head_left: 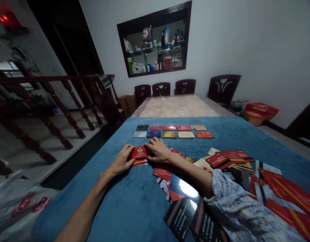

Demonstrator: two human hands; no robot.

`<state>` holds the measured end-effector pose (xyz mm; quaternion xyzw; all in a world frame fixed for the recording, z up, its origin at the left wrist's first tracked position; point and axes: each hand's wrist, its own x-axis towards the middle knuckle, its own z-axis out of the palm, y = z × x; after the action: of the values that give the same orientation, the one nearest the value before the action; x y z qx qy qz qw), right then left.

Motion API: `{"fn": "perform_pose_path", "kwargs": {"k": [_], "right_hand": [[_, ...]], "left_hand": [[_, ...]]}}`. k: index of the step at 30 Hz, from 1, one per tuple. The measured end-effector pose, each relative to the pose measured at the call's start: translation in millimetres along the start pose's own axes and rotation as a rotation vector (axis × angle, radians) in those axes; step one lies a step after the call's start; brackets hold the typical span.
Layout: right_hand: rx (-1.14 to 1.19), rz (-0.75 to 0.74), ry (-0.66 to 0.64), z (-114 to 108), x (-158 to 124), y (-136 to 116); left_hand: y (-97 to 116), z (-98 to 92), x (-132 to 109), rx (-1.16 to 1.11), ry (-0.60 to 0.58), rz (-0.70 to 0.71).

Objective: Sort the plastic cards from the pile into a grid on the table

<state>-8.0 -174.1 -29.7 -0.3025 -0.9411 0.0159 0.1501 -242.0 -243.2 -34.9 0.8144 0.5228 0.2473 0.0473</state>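
Pinching from both short ends: left hand (122, 160) and right hand (158, 151) holding a red rectangular card (139, 152), long axis running hand to hand, low over blue velvet tablecloth (114, 201), just before two neat card rows (172, 131).

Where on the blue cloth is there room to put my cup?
The blue cloth is bare on the near left, beside the left arm. Another bare strip lies right of the card rows. It is crowded on the right, where the card pile spreads, and around both hands.
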Motion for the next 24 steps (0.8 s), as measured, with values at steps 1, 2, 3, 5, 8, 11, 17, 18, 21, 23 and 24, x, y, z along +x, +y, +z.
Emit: {"fn": "perform_pose_path", "kwargs": {"k": [1,2,3,5,8,11,17,18,21,23,24], "right_hand": [[-0.002,-0.001,0.006,-1,0,1],[-0.004,-0.007,0.006,-1,1,1],[-0.01,-0.008,0.005,-2,1,2],[-0.024,-0.009,-0.004,-3,3,2],[-0.044,-0.003,-0.033,-9,6,1],[-0.065,-0.007,-0.069,-17,7,1],[-0.097,-0.027,-0.109,-26,6,8],[-0.097,-0.03,-0.114,-27,5,11],[-0.09,-0.029,-0.12,-30,1,18],[-0.086,-0.022,-0.124,-32,-3,23],[-0.084,-0.02,-0.128,-33,-6,26]], "left_hand": [[-1,-0.7,0,0.001,-0.003,0.002],[-1,-1.3,0,0.003,-0.006,0.004],[-2,-1.7,1,0.005,-0.009,0.003],[-3,-2.4,1,0.01,-0.01,0.003],[-3,-2.8,2,0.018,-0.014,-0.006],[-2,-2.7,4,0.028,-0.019,-0.025],[4,0.1,8,0.058,-0.025,-0.035],[6,0.7,10,0.065,-0.028,-0.038],[12,2.3,15,0.087,-0.071,-0.028],[16,3.3,20,0.108,-0.099,-0.012],[18,3.8,22,0.119,-0.11,-0.007]]}}
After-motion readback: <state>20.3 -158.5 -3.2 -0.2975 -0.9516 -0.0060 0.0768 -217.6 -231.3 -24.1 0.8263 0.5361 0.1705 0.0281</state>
